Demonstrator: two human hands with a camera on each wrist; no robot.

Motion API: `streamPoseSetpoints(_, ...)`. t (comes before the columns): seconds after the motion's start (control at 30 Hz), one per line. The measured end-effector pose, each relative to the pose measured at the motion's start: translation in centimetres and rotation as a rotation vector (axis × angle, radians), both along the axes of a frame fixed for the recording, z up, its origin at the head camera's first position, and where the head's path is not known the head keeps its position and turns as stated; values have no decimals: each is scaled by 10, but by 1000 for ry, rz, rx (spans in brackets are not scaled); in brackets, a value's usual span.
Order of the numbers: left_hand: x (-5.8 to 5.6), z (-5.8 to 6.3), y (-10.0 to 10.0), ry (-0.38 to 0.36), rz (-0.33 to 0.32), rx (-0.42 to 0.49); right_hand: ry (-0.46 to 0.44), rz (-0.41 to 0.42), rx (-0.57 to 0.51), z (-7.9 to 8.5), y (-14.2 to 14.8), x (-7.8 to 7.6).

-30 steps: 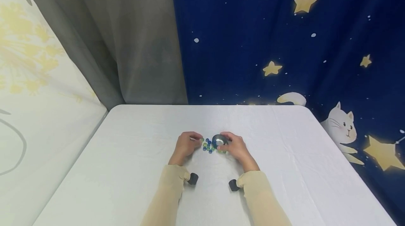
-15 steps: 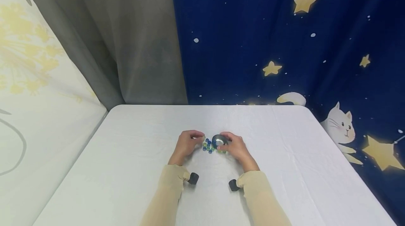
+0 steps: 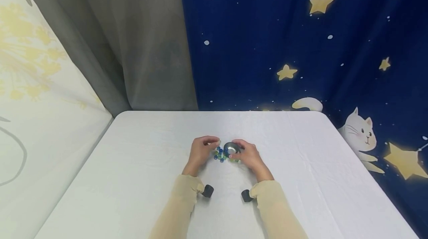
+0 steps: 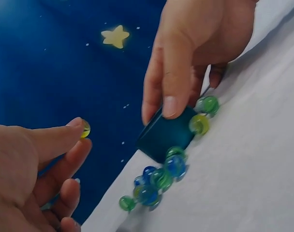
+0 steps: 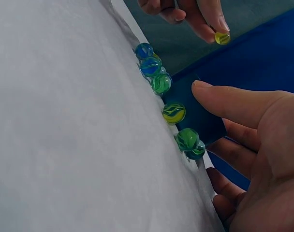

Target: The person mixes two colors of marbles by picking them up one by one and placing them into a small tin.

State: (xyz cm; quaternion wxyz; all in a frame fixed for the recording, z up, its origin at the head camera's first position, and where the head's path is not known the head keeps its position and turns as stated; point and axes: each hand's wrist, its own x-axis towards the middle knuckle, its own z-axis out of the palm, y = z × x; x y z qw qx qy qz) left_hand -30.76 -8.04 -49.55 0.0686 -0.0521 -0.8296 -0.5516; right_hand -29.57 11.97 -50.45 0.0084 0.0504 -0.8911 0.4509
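Note:
My left hand [image 3: 200, 153] pinches a yellow marble [image 4: 86, 129] between thumb and forefinger, raised off the table to the left of a small bowl [image 3: 231, 146]. Dark teal outside and silvery inside, the bowl stands among the loose marbles. My right hand [image 3: 250, 155] grips it from the right, thumb on the near side and fingers round the back. At least one blue marble shows inside the bowl in the head view. Several green, blue and yellow marbles [image 4: 161, 179] lie on the cloth close to its base.
A white cloth covers the table [image 3: 150, 131]. Behind it hang a grey curtain [image 3: 153, 45] and a dark blue curtain [image 3: 247, 45] with stars. Black wrist pieces [image 3: 208, 191] jut inward from both sleeves.
My left hand, with the yellow marble, has lifted slightly and shifted right, closer to the bowl. The right hand and the bowl keep their place.

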Motion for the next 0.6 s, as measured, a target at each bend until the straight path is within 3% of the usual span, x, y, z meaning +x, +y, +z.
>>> streamPoseSetpoints(0.6, 7, -3, 21, 67, 18, 17, 6, -16, 12, -2, 0, -1)
